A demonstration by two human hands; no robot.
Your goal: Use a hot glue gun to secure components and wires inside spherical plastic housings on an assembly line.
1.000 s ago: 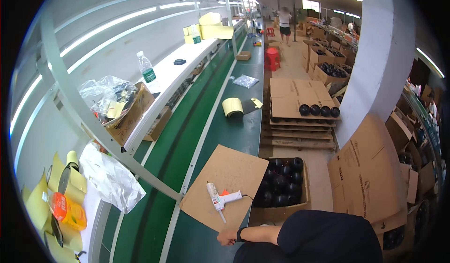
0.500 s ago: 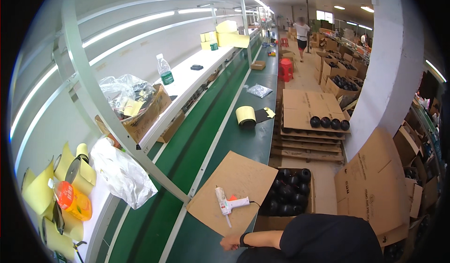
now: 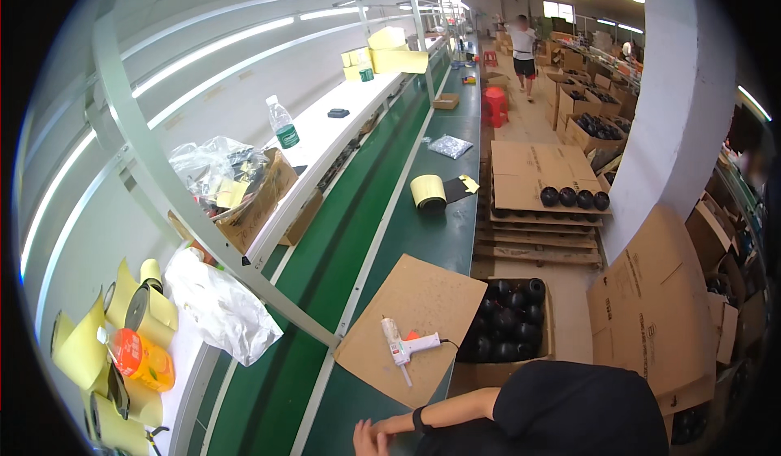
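My right hand [image 3: 392, 427], below a dark wristband, reaches in over the green bench at the lower edge. Its fingers are bent and meet my left hand [image 3: 364, 440]; whatever they may hold is hidden. Only part of the left hand shows, its fingers stretched upward, with no object visible in it. Just beyond both hands, a white glue gun [image 3: 404, 347] lies on its side on a brown cardboard sheet [image 3: 435, 293]. A glue stick pokes out of its back end, and a dark cord runs off to the right. Neither hand touches the gun.
Right of the bench stands a carton of black round parts [image 3: 511, 322]. A yellow-backed roll [image 3: 429, 192] and a clear plastic bag [image 3: 450, 146] lie farther along. On the left shelf are a white bag [image 3: 224, 305] and an orange drink bottle [image 3: 145, 360]. A person [image 3: 523, 49] stands in the aisle.
My left hand has come into view at the lower edge. My right hand has shifted slightly left and down to meet it. The view has tilted a little; the glue gun lies unmoved.
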